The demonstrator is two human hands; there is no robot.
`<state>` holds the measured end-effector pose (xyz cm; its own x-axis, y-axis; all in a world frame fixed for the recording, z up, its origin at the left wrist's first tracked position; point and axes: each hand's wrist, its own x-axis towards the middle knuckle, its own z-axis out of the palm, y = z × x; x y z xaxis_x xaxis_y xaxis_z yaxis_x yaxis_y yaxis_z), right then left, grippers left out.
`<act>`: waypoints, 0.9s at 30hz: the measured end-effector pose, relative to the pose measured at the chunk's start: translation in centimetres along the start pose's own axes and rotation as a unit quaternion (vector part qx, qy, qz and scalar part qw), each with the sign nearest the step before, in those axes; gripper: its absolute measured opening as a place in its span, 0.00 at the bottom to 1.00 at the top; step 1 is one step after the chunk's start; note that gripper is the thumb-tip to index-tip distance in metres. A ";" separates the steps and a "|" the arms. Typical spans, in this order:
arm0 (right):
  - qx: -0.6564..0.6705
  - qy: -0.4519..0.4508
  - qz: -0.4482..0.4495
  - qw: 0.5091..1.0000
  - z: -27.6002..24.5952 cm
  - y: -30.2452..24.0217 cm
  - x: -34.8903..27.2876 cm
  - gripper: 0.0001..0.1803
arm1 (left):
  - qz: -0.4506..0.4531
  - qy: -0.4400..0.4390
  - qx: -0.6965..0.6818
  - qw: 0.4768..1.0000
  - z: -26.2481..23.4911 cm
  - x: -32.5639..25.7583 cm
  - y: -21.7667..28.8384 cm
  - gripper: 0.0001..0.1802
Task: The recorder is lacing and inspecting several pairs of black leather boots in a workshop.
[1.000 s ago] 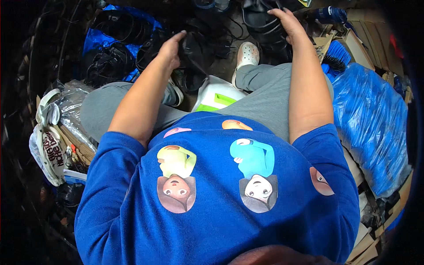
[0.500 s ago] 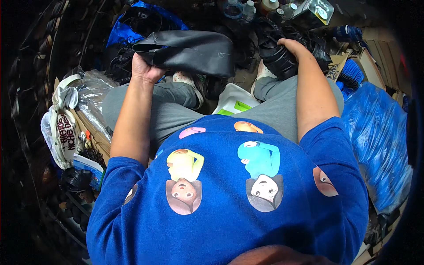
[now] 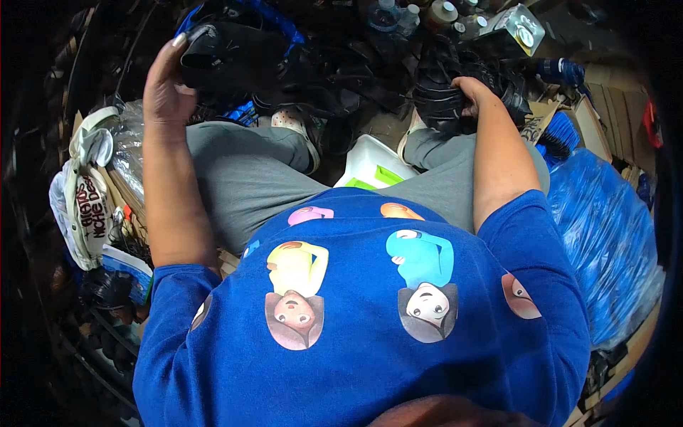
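— What has the left hand (image 3: 167, 92) got?
— A black rubber tube (image 3: 228, 53), fingers closed on its end, lifted above the left knee, in front of a blue bag (image 3: 274, 25).
— And the right hand (image 3: 473, 96)?
— Fingers gripping a black bundle (image 3: 445, 92) of rubber, low by the right knee.
— Anything between?
— A white tub (image 3: 370, 160) between the legs, bottles (image 3: 398, 14) beyond the pile.
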<state>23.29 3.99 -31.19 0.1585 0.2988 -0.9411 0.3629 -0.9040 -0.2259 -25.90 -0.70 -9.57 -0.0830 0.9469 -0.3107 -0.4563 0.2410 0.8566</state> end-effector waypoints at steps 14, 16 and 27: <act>-0.369 0.226 -0.266 0.862 4.3 -3.1 -3.5 0.26 | 0.120 -0.017 0.246 0.962 -2.4 -1.4 0.3 0.14; -0.370 0.160 -0.341 0.849 6.2 -3.7 -4.5 0.23 | 0.130 0.008 0.243 0.961 -2.6 -1.0 -0.5 0.14; -0.621 -0.075 -0.348 0.698 16.3 -0.1 -3.6 0.17 | 0.166 0.111 0.257 0.946 -3.6 -0.6 0.9 0.07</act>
<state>7.70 -1.97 -31.86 -0.5173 0.4140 -0.7490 0.8353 0.4348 -0.3366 -29.44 -1.79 -10.08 -0.3568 0.9340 -0.0190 0.1130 0.0634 0.9916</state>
